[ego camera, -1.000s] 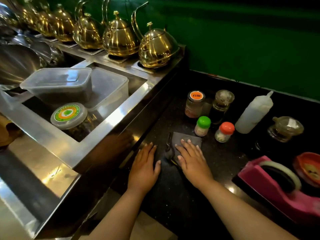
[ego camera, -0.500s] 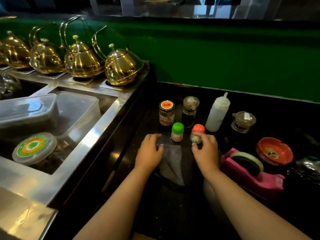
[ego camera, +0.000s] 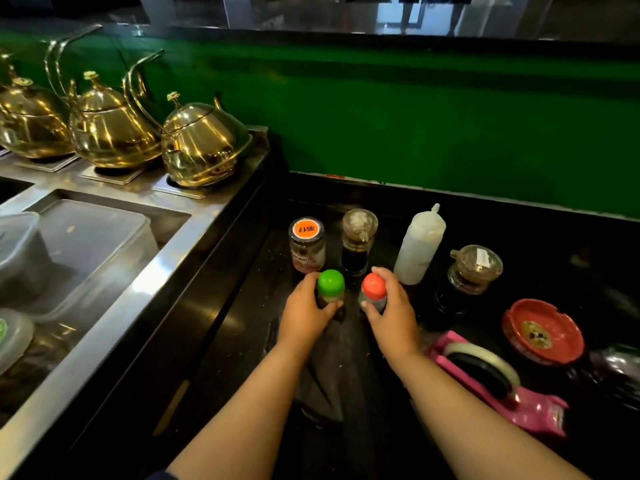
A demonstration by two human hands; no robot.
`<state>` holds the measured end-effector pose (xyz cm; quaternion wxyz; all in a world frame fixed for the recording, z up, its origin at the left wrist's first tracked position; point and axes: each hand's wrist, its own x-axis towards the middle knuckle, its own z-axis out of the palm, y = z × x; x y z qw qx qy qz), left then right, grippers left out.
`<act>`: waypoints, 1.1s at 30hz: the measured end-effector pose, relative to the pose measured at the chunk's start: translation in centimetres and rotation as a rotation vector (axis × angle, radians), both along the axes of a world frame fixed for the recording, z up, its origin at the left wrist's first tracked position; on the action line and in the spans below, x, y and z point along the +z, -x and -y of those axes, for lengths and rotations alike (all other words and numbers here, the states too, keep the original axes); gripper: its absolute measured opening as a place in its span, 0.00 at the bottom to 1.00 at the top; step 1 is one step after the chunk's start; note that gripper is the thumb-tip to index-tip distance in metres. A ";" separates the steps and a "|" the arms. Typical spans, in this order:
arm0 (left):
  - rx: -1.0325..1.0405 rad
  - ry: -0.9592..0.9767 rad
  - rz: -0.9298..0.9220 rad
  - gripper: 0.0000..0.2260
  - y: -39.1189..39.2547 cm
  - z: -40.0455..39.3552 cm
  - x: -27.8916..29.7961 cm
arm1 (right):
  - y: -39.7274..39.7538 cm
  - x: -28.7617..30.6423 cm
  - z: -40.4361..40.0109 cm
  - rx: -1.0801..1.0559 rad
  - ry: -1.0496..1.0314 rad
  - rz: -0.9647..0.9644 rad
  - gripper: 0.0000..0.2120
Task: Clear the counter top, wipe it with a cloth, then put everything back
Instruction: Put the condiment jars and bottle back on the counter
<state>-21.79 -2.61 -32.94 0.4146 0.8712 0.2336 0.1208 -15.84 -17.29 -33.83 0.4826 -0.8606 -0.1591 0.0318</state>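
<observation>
Now gripping the green-capped shaker (ego camera: 331,287) with the left hand (ego camera: 304,315) and the red-capped shaker (ego camera: 373,292) with the right hand (ego camera: 393,318), fingers curled round each, bare black counter (ego camera: 235,323) lying open leftward up to the steel edge (ego camera: 145,292). Reading "OKIN" on the orange-lidded jar (ego camera: 307,245) just beyond the left fingers. Trailing under the left wrist, the dark cloth (ego camera: 327,372).

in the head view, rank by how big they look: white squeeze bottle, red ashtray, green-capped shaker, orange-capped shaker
1. red ashtray
2. white squeeze bottle, close to the ashtray
3. green-capped shaker and orange-capped shaker: alike, not ranked
</observation>
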 end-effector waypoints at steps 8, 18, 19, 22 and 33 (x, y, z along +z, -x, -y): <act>0.014 0.006 -0.009 0.22 2.4 -1.0 1.8 | 0.8 3.0 0.4 0.092 -0.076 -0.011 0.28; 0.096 -0.104 0.147 0.19 4.3 -6.9 13.2 | -1.2 12.3 -5.5 0.238 -0.163 0.180 0.31; 0.098 -0.117 0.168 0.19 4.0 -7.7 14.6 | -1.7 13.4 -6.5 0.244 -0.166 0.199 0.31; 0.098 -0.147 0.224 0.20 2.6 -10.3 18.4 | -3.3 17.1 -9.9 0.280 -0.175 0.243 0.31; 0.183 -0.316 0.357 0.23 -5.1 -24.1 32.4 | -10.9 32.0 -23.3 0.331 -0.219 0.463 0.27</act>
